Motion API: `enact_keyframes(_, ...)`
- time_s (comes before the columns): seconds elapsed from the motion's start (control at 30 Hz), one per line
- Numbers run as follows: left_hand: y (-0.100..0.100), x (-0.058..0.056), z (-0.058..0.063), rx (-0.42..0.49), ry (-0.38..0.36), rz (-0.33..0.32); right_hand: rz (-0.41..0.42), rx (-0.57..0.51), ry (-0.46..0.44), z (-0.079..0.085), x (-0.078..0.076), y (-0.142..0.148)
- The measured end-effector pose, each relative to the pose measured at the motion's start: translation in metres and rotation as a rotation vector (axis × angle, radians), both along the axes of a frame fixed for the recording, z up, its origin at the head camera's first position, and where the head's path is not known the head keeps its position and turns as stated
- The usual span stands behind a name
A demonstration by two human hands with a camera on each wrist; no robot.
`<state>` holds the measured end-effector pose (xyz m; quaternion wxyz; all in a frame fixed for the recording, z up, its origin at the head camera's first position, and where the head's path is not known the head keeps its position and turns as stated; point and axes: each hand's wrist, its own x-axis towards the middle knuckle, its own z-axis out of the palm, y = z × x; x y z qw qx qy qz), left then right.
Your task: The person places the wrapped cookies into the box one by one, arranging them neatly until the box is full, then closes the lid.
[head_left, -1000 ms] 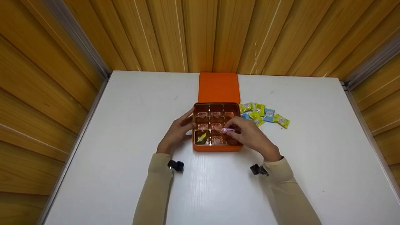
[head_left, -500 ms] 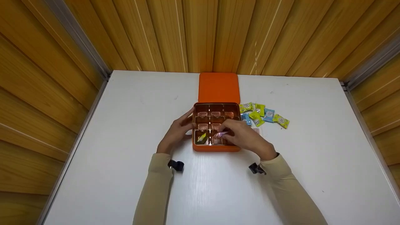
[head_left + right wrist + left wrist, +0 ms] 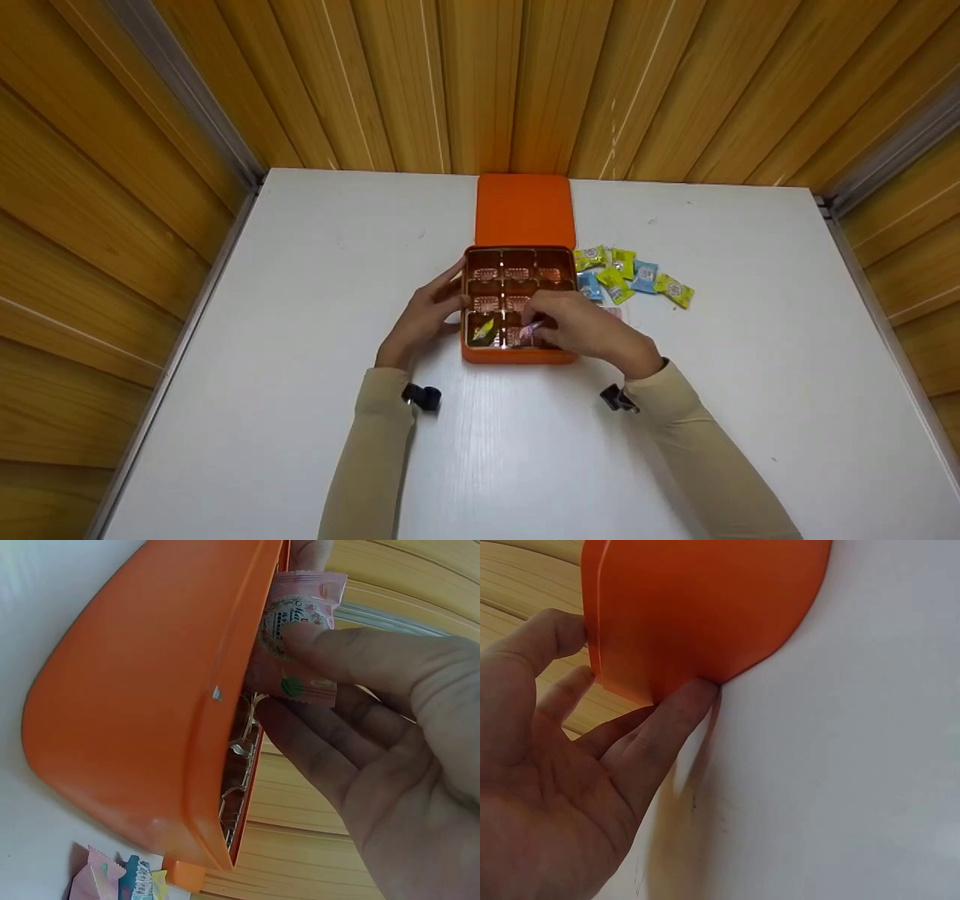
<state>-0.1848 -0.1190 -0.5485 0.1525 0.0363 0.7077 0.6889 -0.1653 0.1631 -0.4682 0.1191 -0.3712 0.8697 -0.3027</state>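
An orange box holds a brown plastic tray divided into several compartments. My left hand rests against its left side, thumb at the rim, fingers extended along the wall; in the left wrist view, the fingertips touch the orange wall. My right hand pinches a pink wrapped candy between thumb and fingers, over the front middle compartment. In the right wrist view, the candy's lower part is hidden behind the box wall. A yellow-green wrapped candy lies in the front left compartment.
The orange lid lies open behind the box. Several yellow-green and blue wrapped candies are piled on the white table right of the box, with a pink one partly behind my right hand. Wood-panelled walls border the table.
My right hand has moved left and toward the front of the box, bringing the pink candy down to the front middle compartment. The left hand stays in place.
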Motion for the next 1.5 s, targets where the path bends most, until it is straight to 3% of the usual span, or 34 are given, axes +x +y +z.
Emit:
enact_keyframes(0.23,0.0006,-0.0011,-0.0015,-0.011,0.010,0.004,0.032,0.004,0.008,-0.0023,0.0003,-0.0033)
enact_keyframes(1.5,-0.0003,-0.0006,-0.0018,-0.012,-0.006,-0.005,0.043,0.016,0.032,-0.0026,0.0019,-0.0080)
